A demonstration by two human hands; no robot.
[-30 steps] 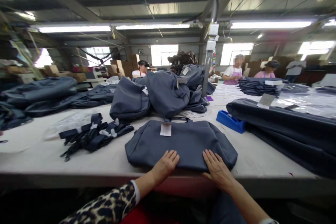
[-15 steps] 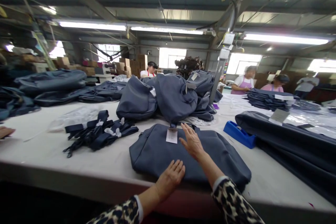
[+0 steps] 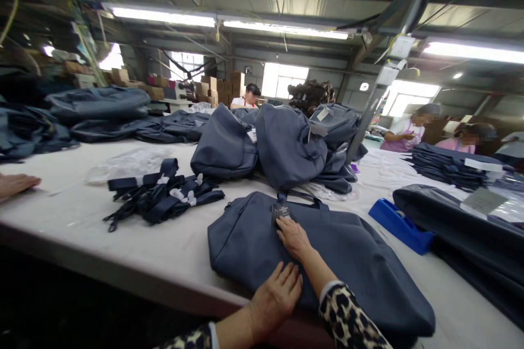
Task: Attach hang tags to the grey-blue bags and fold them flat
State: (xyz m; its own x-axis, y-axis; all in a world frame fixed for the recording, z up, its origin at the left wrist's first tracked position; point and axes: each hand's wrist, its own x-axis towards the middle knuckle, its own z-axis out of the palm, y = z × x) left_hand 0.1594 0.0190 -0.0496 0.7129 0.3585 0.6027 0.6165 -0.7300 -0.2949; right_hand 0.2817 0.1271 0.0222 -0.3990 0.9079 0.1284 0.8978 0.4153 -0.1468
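A dark blue-grey duffel bag (image 3: pixel 347 251) lies on the table in front of me, its carry handles (image 3: pixel 305 196) toward the far side. My left hand (image 3: pixel 276 297) rests flat on the bag's near side, fingers stretched out. Farther up the bag is my right hand (image 3: pixel 293 237), its fingertips laid on a dark hang tag (image 3: pixel 280 211). The fingers partly cover this tag, which has small print on it. Both hands look open, palms down.
Navy straps (image 3: pixel 164 193) lie bundled to the left. Behind the bag more stuffed bags (image 3: pixel 286 147) are heaped. A blue tape dispenser (image 3: pixel 399 226) stands right, beside stacked bags (image 3: pixel 458 234). Another person's hand (image 3: pixel 18 184) reaches in at the left edge.
My right hand has come down onto the tag, whose dark side now shows instead of the white one. The view has turned, and the other person's hand reaches farther in.
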